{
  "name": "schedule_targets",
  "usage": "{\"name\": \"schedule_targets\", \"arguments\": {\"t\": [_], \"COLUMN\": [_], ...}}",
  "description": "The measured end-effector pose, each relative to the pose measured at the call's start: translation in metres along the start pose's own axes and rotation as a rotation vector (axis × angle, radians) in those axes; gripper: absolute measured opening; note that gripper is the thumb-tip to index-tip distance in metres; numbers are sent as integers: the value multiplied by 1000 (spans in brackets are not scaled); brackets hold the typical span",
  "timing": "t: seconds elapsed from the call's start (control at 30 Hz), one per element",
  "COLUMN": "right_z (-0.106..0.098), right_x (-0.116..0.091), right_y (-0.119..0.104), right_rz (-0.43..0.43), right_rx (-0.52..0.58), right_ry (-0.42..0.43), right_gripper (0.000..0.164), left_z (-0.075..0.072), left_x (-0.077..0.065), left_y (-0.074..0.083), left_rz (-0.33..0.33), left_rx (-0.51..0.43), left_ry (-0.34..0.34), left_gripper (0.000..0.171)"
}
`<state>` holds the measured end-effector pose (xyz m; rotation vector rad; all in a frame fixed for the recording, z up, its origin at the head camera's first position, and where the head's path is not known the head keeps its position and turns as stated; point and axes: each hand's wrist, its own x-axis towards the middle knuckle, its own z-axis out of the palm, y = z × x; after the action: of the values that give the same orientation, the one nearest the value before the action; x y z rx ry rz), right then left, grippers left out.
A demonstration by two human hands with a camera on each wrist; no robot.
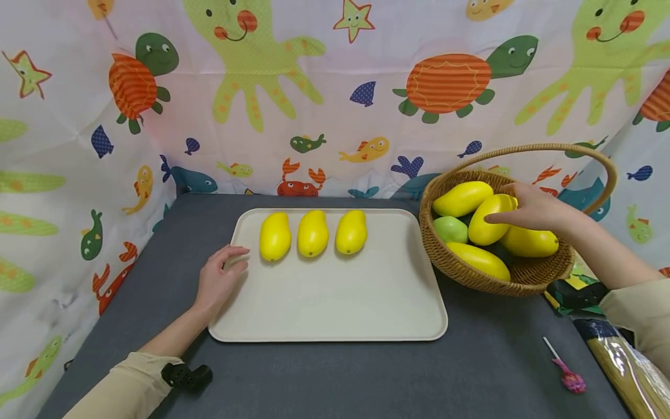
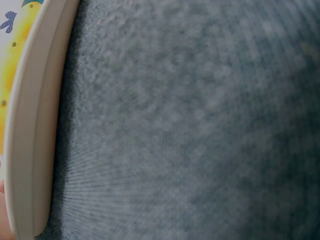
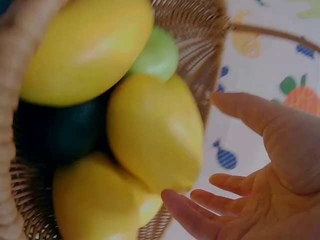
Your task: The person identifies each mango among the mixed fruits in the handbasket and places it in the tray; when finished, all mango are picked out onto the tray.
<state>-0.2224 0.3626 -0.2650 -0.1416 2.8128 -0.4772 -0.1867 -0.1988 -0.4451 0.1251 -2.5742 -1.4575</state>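
Observation:
My right hand [image 1: 536, 206] reaches over the wicker basket [image 1: 437, 256], beside a yellow mango [image 1: 489, 220]. In the right wrist view its thumb and fingers are spread, with a gap between the palm and the fruit. More mangoes [image 1: 463, 199], a round green fruit [image 1: 450, 230] and something dark [image 3: 65, 130], partly hidden, lie in the basket. At the left rim of the cream tray [image 1: 335, 302], my left hand [image 1: 222, 279] rests with loosely bent fingers. Three mangoes, left [image 1: 275, 236], middle [image 1: 313, 234] and right [image 1: 351, 232], lie in a row along the tray's far side.
The basket's tall handle [image 1: 528, 149] arches over its back. A wrapped lollipop [image 1: 573, 381] lies on the dark grey table [image 1: 335, 381] at the front right. Beside it are shiny packages [image 1: 623, 361]. A printed curtain [image 1: 335, 75] hangs behind and at the sides.

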Motion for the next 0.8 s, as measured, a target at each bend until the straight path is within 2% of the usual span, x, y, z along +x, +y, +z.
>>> {"name": "schedule_targets", "arguments": {"t": [0.27,0.4,0.8], "right_z": [9,13,21], "right_x": [16,19,25], "right_y": [14,16,15], "right_rz": [38,58,50], "right_rx": [-28,-7,6], "right_ry": [-16,-58,-61], "right_gripper": [111,116,118], "left_z": [0,1,1], "left_x": [0,0,1], "left_y": [-1,-1,-3], "left_rz": [0,2,29], "left_rx": [-1,-1,9], "left_ry": [1,0,6], "left_gripper": [27,26,26]}}
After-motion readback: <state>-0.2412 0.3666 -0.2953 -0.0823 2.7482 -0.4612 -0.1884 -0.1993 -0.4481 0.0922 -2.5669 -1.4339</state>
